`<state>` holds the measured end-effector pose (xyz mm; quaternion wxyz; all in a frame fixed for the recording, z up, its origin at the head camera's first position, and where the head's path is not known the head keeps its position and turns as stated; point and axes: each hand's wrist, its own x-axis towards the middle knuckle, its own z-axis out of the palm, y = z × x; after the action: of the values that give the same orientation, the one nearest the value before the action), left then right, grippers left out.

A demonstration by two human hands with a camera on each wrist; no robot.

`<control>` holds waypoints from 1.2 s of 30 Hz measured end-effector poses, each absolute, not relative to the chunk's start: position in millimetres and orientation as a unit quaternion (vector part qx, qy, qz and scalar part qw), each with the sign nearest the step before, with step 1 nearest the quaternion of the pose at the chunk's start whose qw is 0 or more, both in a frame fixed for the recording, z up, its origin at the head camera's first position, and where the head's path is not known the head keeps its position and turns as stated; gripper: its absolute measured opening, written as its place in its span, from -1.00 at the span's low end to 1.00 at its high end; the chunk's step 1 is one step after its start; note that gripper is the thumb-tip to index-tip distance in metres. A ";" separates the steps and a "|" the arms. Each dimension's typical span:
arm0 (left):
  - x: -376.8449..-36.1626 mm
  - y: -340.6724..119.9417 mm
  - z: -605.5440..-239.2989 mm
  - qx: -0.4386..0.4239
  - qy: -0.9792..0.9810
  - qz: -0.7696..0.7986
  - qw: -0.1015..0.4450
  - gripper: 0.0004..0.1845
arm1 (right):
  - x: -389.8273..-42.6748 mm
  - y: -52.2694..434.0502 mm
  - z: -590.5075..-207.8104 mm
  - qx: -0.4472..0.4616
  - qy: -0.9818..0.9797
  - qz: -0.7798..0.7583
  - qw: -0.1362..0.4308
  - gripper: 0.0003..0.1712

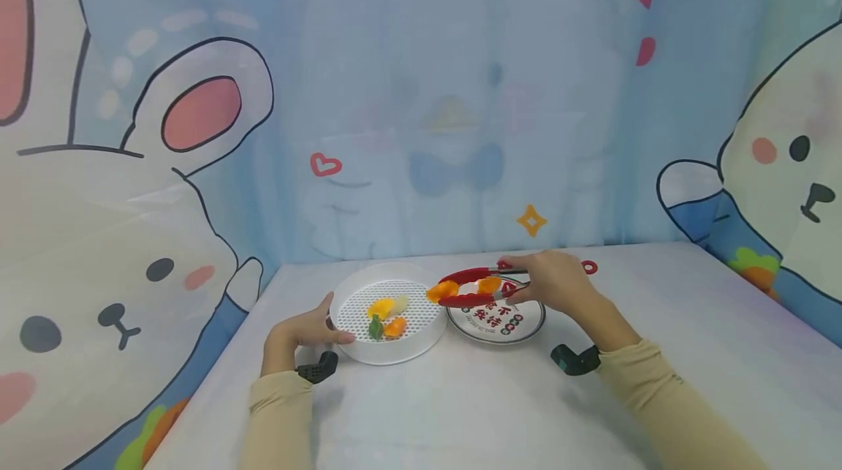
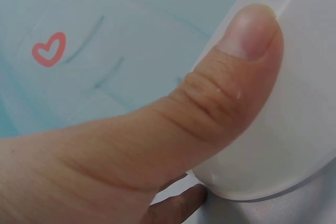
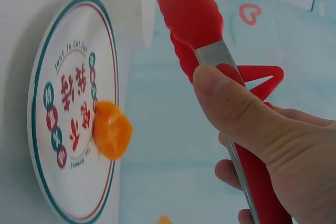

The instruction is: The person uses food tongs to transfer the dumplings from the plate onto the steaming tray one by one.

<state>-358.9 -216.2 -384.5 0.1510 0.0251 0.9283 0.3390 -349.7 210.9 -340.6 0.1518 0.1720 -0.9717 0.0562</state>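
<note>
My left hand [image 1: 305, 330] rests against the outer wall of a white round tray with a perforated floor [image 1: 423, 335], thumb [image 2: 247, 40] and fingers spread along its side. My right hand [image 1: 559, 281] grips a pair of red-tipped metal tongs [image 3: 190, 11] by the handles. At the tong tips, near the tray's right rim, is a lumpy orange piece [image 1: 442, 291]; the right wrist view mostly hides it. Below the tongs, a white plate [image 1: 493, 335] with red characters and a dark rim bears another glossy orange piece [image 3: 112, 130].
Inside the tray lie a yellow piece [image 1: 380, 308], a pale piece [image 1: 399, 304], a green leafy piece [image 1: 376, 327] and an orange piece [image 1: 395, 328]. Tray and plate stand side by side on a white table [image 1: 460, 411]. Behind hangs a blue cartoon curtain [image 1: 395, 90].
</note>
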 end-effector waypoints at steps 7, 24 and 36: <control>-363.6 -209.4 -384.7 0.015 0.936 0.315 0.156 0.32 | -359.3 190.0 -334.1 0.193 -0.970 -0.002 0.148 -0.10; -361.9 -207.3 -388.4 0.007 0.932 0.324 0.161 0.32 | -377.1 116.2 -306.5 0.260 -0.946 -0.165 0.100 -0.20; -360.9 -214.8 -384.2 0.004 0.932 0.327 0.153 0.30 | -385.2 97.6 -318.7 0.251 -0.948 -0.156 0.117 -0.26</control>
<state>-360.9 -214.8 -384.2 0.1535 0.0039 0.9323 0.3275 -385.2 97.6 -318.7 0.1166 0.2507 -0.9483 -0.1560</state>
